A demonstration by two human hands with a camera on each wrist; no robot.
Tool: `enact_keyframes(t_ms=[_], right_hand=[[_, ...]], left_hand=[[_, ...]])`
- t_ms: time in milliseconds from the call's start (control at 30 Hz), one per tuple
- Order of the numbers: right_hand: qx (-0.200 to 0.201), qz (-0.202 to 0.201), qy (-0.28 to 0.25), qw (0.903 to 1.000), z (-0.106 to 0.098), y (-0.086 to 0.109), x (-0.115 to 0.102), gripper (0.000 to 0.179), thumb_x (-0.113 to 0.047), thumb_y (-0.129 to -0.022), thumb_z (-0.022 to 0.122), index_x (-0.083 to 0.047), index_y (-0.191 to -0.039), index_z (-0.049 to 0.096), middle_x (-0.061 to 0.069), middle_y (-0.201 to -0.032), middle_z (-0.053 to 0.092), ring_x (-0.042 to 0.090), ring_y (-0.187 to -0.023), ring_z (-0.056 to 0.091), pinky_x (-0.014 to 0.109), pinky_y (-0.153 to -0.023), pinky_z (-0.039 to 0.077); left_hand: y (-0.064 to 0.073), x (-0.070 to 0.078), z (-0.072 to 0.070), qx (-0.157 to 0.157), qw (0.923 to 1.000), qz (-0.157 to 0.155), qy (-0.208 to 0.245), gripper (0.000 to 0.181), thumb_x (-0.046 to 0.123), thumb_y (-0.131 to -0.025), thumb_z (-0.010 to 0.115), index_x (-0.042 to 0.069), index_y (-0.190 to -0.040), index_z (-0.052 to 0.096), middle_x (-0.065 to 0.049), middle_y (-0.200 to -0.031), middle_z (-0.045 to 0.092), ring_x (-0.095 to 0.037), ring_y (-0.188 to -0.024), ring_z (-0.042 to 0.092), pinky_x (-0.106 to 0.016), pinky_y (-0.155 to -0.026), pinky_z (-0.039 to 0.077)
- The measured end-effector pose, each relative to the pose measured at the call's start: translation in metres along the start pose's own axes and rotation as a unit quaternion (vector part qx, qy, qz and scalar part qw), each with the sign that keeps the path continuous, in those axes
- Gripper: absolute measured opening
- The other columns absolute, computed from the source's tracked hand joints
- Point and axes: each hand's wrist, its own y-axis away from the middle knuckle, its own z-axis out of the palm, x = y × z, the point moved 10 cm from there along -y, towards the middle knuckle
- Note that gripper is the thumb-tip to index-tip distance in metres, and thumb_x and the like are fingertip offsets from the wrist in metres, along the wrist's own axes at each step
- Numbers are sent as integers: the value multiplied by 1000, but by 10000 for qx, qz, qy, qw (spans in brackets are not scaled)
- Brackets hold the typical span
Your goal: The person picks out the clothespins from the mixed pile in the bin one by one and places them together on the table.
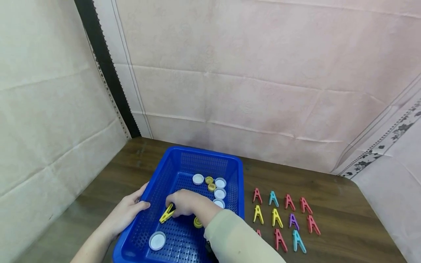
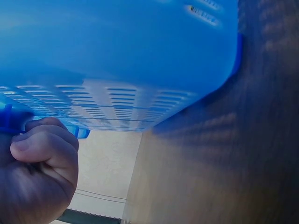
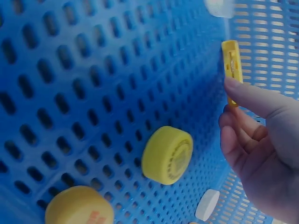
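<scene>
Inside the blue basket (image 1: 210, 152), my right hand (image 1: 185, 202) pinches a yellow clothespin (image 1: 166, 213) between thumb and fingers. The right wrist view shows the same clothespin (image 3: 232, 65) near the perforated side wall. My left hand (image 1: 127, 212) grips the basket's left rim; in the left wrist view that hand (image 2: 44, 163) has its fingers curled at the rim. Near the right hand, a white cap (image 1: 157, 240) lies on the basket floor, and a yellow cap (image 1: 197, 222) lies partly behind the right forearm.
More white caps (image 1: 198, 179) and yellow caps (image 1: 209, 180) lie toward the basket's far right. On the wooden table (image 1: 342, 219), right of the basket, rows of clothespins stand in red (image 1: 306, 205), yellow (image 1: 277, 218), blue (image 1: 298, 241) and purple (image 1: 294, 221). Cloth-covered walls (image 1: 263, 91) enclose the table.
</scene>
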Motion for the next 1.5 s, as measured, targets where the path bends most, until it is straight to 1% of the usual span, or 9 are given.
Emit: enact_keyframes(t_ms=[100, 333, 500, 633, 967, 1133, 1233, 1333, 1500], right_hand=[[11, -10, 6, 10000, -4, 3, 0, 26, -22, -82, 73, -23, -107, 66, -11, -98, 62, 4, -87, 53, 23, -80, 45], [53, -43, 89, 9999, -15, 8, 1, 22, -26, -82, 73, -21, -102, 65, -10, -90, 60, 5, -82, 52, 22, -75, 44], [-3, 56, 102, 9999, -23, 12, 7, 19, -27, -82, 73, -20, -97, 63, -10, -85, 57, 7, -77, 50, 22, -69, 43], [-51, 165, 81, 9998, -29, 18, 11, 19, -29, -83, 72, -20, -97, 63, -10, -84, 56, 8, -75, 51, 23, -66, 43], [59, 343, 49, 9994, -52, 36, 20, 19, -33, -84, 70, -21, -97, 63, -10, -85, 57, 10, -76, 51, 26, -66, 44], [109, 364, -104, 9992, -59, 47, 21, 18, -31, -84, 70, -21, -96, 63, -11, -82, 56, 10, -74, 51, 25, -62, 44], [142, 323, -160, 9992, -62, 51, 21, 19, -30, -84, 70, -19, -98, 63, -10, -84, 57, 9, -75, 52, 24, -64, 44], [179, 368, -188, 9990, -66, 55, 24, 21, -30, -84, 70, -20, -101, 63, -10, -85, 57, 9, -75, 52, 24, -65, 45], [271, 322, -195, 9989, -70, 62, 28, 21, -31, -84, 70, -20, -100, 63, -10, -85, 57, 10, -75, 52, 24, -65, 45]], left_hand=[[0, -1, -1, 92, 9999, -50, -30, 63, 13, -91, 52, 18, -149, 28, -28, -135, 45, -29, -91, 65, -39, -68, 55], [-1, 1, 0, 36, 10000, 2, -91, 63, 13, -91, 52, 18, -149, 27, -28, -136, 44, -29, -90, 65, -39, -67, 55], [-1, 1, 0, 73, 9999, -14, -93, 63, 13, -91, 52, 19, -149, 28, -26, -139, 41, -29, -92, 64, -39, -68, 55], [-1, 0, 0, 80, 9999, -30, -90, 63, 12, -91, 52, 18, -149, 27, -26, -141, 39, -29, -95, 63, -40, -69, 55], [-2, 1, 1, 53, 10000, -20, 8, 64, 12, -91, 52, 18, -149, 27, -28, -139, 39, -30, -89, 65, -41, -67, 55], [-2, 2, 1, 50, 10000, 17, -35, 63, 12, -91, 52, 19, -149, 27, -28, -137, 42, -29, -85, 66, -40, -65, 55], [-1, 1, 0, 69, 9999, 42, -68, 63, 12, -91, 52, 19, -149, 28, -29, -136, 42, -29, -85, 66, -40, -65, 55], [-1, 1, 0, 93, 9999, 56, -84, 63, 12, -91, 52, 18, -149, 28, -29, -136, 42, -29, -86, 65, -40, -65, 55], [0, 0, -1, 102, 9999, 43, -76, 64, 12, -90, 53, 18, -149, 28, -29, -136, 43, -29, -88, 65, -39, -66, 55]])
